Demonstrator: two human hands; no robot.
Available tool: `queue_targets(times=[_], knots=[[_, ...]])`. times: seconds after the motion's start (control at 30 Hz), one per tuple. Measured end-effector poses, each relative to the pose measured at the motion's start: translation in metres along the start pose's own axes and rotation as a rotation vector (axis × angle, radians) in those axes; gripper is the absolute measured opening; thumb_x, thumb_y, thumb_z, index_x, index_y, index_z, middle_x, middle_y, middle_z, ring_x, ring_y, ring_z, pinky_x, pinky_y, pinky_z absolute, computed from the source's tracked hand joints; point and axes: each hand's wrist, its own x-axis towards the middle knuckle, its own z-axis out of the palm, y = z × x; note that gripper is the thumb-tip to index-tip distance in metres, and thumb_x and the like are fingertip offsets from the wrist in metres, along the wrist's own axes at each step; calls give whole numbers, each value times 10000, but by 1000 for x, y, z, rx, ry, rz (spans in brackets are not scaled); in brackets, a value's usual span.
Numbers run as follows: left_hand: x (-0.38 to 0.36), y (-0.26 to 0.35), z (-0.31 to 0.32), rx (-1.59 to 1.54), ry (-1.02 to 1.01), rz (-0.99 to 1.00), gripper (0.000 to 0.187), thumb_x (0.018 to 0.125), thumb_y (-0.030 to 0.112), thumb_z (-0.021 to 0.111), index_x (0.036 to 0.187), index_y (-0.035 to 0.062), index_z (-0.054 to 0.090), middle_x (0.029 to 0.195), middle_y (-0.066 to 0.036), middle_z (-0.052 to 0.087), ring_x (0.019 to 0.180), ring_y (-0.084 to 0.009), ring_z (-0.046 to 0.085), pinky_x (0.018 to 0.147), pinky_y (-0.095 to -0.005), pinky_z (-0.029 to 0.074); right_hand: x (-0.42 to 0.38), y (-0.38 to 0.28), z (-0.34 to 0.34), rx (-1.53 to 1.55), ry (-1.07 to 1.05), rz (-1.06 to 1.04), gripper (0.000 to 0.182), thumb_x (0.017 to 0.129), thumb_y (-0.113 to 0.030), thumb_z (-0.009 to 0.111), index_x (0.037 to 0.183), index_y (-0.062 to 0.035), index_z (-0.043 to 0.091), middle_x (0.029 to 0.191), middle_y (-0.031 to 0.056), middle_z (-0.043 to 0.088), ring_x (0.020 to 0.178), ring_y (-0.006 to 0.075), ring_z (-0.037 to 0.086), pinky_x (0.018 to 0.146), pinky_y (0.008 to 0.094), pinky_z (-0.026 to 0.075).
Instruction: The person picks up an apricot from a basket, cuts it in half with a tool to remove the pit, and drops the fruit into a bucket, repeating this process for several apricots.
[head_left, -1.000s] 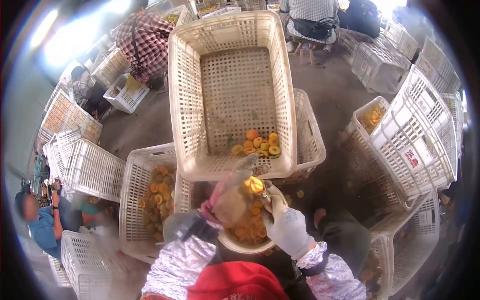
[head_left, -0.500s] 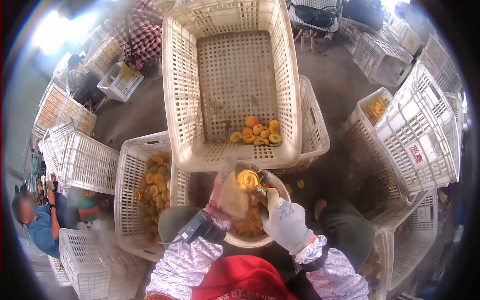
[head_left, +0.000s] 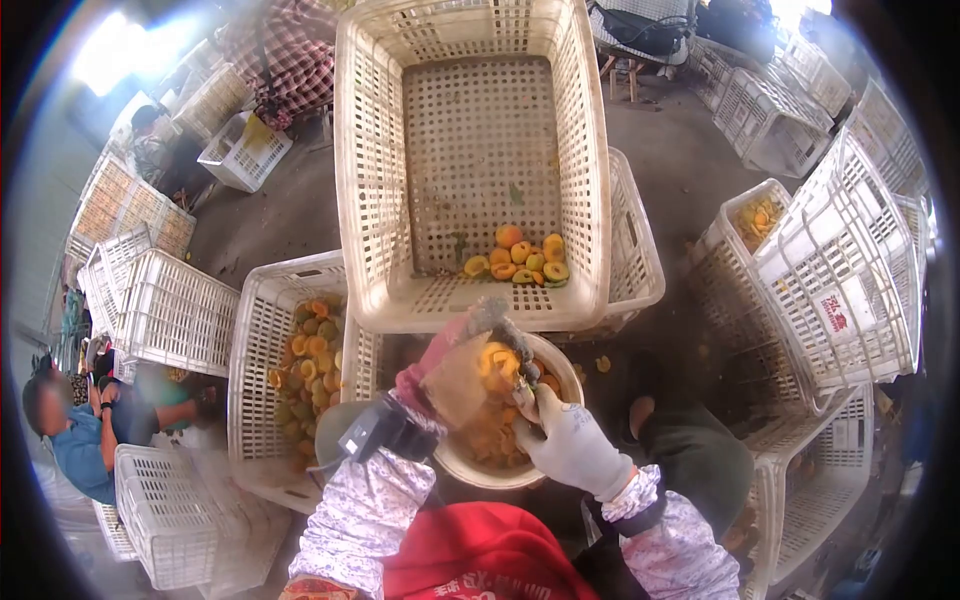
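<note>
My left hand (head_left: 452, 372), in a soiled red and tan glove, is closed around a cut orange-yellow peach (head_left: 497, 366). In a grey-white glove, my right hand (head_left: 578, 447) grips a small slim tool (head_left: 529, 385) against the fruit; its working end is blurred and I cannot make out its kind. Both hands are over a round white bucket (head_left: 566, 362) with cut peach pieces (head_left: 490, 435) inside. Just beyond them, a tilted white crate (head_left: 480, 318) holds several whole and cut peaches (head_left: 520, 258) in its near right corner.
At my left stands a crate (head_left: 262, 300) of peach halves (head_left: 313, 370). Stacked white crates (head_left: 835, 290) rise on the right. A person in a blue shirt (head_left: 85, 455) sits at far left, near more crates (head_left: 180, 310). A stool (head_left: 625, 70) stands at the back.
The fruit has turned a little in my left hand, which has shifted slightly upward. My right hand and the tool have moved slightly lower. The view has shifted a little.
</note>
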Motion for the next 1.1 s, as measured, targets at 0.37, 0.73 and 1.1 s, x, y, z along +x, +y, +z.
queue_targets(times=[0.37,0.73,1.1], knots=[[9,-26,-2,-391,58,8,526,950,530,448,1006,21,565,846,-134,624,759,-272,625,559,-359,524,-5,-2,13,123,39,41,185,842,-147,608,911,-14,501,641,181,544,554,361,548,556,429,459],[-4,3,1,64,-47,110,489,932,484,531,868,9,625,766,-103,633,635,-239,633,521,-342,543,6,-27,-29,545,-561,411,205,920,-238,548,918,-33,557,612,40,538,461,118,524,442,301,430],[-34,4,-52,-422,45,498,390,993,377,405,1032,44,604,941,-114,649,892,-248,612,860,-410,489,-29,16,19,-407,-191,-98,224,891,-248,565,940,-37,511,563,130,601,532,319,625,472,425,479]])
